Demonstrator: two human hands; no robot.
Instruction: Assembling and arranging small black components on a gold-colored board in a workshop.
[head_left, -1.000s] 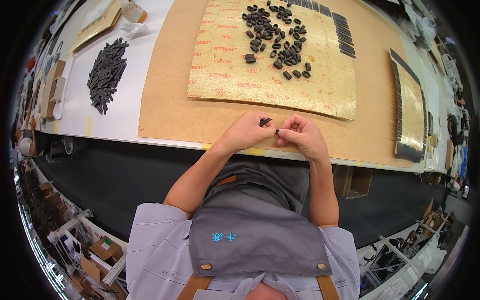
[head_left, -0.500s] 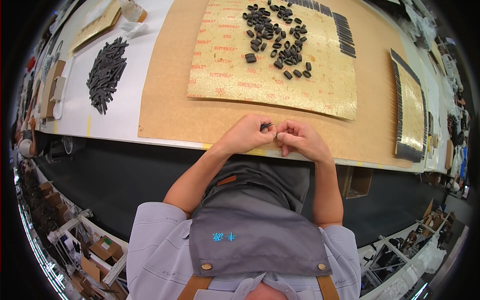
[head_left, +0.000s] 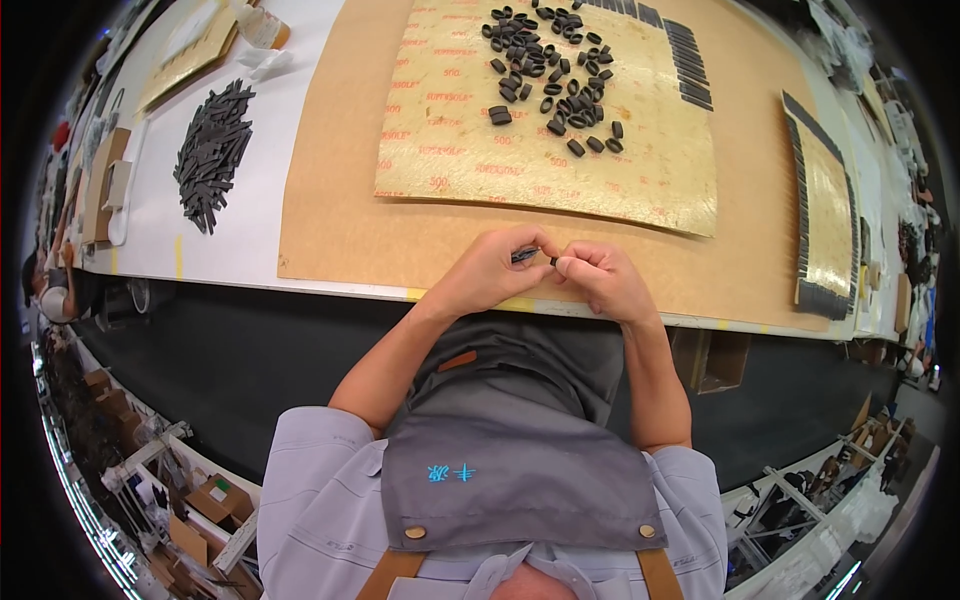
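Black strips (head_left: 523, 256), seemingly, in the left hand (head_left: 490, 270).

Head cam looks dn, v. wide, over worktable (head_left: 250, 232)

Your left hand (head_left: 488, 272) covers most of the dark strips (head_left: 523, 256) it holds; number not countable. Your right hand (head_left: 608, 280) hides much of the small dark piece (head_left: 555, 262) at your fingertips; cannot tell whether it forms a closed loop. Gold board (head_left: 450, 165): far end cut off by the upper edge, as is part of the row of flat black pieces (head_left: 647, 15) there. Black rings (head_left: 500, 116) overlap, partly covering one another. Strip pile (head_left: 212, 155): lower layers buried. Co-worker (head_left: 58, 298) at the left rim: blurred, handwork too small to make out. Apron straps (head_left: 393, 575): cut off below.
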